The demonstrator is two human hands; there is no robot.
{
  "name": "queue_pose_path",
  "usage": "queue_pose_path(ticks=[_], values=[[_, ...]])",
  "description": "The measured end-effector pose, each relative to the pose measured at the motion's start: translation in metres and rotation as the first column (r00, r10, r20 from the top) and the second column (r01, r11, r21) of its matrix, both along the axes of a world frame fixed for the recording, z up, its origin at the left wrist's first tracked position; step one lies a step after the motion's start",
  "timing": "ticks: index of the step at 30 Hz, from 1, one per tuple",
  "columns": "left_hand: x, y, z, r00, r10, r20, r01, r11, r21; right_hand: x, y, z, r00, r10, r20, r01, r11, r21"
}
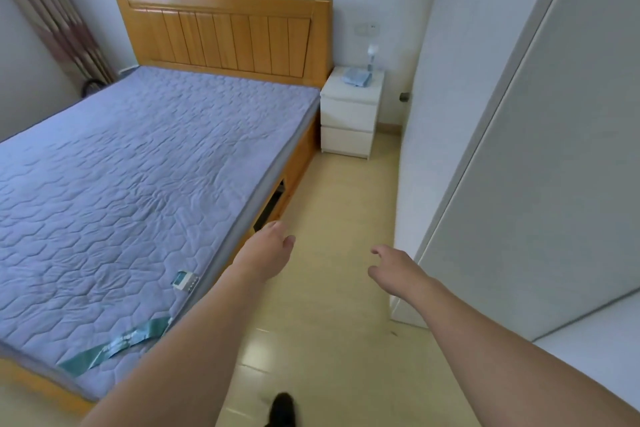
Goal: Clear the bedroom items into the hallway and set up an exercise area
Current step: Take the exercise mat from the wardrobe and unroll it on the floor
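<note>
Now your hands reach out, holding nothing, above glossy beige floor tiles.
Your left hand and right hand hang loose-fingered beside the quilted grey mattress; folded blue cloth lies on the white boxy nightstand.

Quilted lavender-blue mattress — honey-orange headboard — white nightstand

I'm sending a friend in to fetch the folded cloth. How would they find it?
Start at the wooden headboard; the white nightstand stands at its right. The folded cloth lies on top, pale blue and flat, unlike the upright little lamp behind it.
</note>
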State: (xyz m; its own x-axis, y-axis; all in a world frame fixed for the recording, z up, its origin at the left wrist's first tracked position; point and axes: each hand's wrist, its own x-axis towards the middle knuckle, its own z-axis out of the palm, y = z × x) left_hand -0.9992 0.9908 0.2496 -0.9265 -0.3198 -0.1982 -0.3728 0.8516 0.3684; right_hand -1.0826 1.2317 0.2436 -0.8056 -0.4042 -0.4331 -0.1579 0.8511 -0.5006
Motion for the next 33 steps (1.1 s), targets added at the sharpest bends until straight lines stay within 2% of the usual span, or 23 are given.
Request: queue_pose_path(ticks=[7, 15, 24, 33], values=[[-0.175, -0.103, -0.011, 0.994, -0.091, -0.058, 0.094, 0.994, 0.051, -0.145, -0.102, -0.013, 0.996, -0.086, -0.012, 0.086, 0.996, -0.02], [-0.395, -0.2, 0.027, 0.966, -0.238, -0.104, 0.244, 0.969, 0.047, -0.323, -0.194, 0.024, 0.972, -0.228, -0.06, 0.225, 0.973, -0.045], [-0.619, -0.215, 0.034, 0.876, -0.465, -0.127, 0.473, 0.88, 0.043, -0.501, -0.212, 0.008, 0.903, -0.429, 0.017, 0.429, 0.902, -0.047], [-0.818, -0.188, 0.074, 0.718, -0.674, -0.174, 0.682, 0.731, -0.018, -0.651, -0.198, 0.019, 0.741, -0.671, 0.031, 0.671, 0.736, -0.091]])
